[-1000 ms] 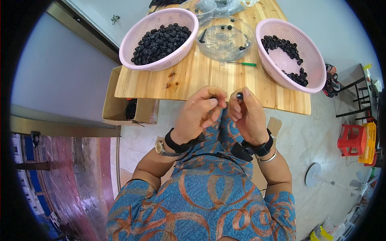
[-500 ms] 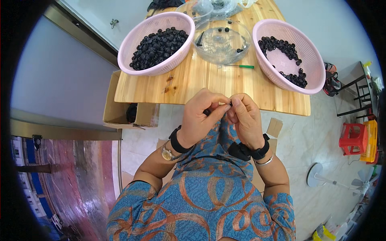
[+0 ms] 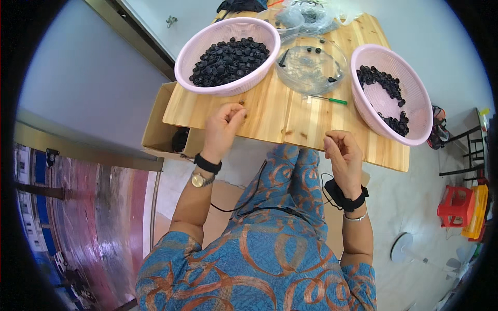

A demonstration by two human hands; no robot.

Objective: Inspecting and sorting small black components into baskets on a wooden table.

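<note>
My left hand [image 3: 223, 127] rests at the front edge of the wooden table [image 3: 290, 116], fingertips pinched together beside a tiny brown bit [image 3: 241, 102] on the wood. Whether it holds anything is hidden. My right hand [image 3: 342, 155] hovers just off the table's front edge over my lap, fingers curled in, with nothing visible in it. A pink basket [image 3: 189, 49] full of small black parts stands beyond the left hand. A second pink basket [image 3: 415, 111] with fewer black parts stands beyond the right hand. Between them stands a clear bowl [image 3: 306, 75] holding a few black parts.
A green-handled screwdriver [image 3: 326, 99] lies in front of the clear bowl. An open cardboard box [image 3: 158, 129] sits under the table's left end. A red stool [image 3: 456, 205] and a white fan [image 3: 410, 249] stand on the floor at right. Clear bags [image 3: 311, 13] lie at the far edge.
My hands were pressed together over my lap on a small piece. They have come apart: the left went forward to the table edge, the right drew off to the right.
</note>
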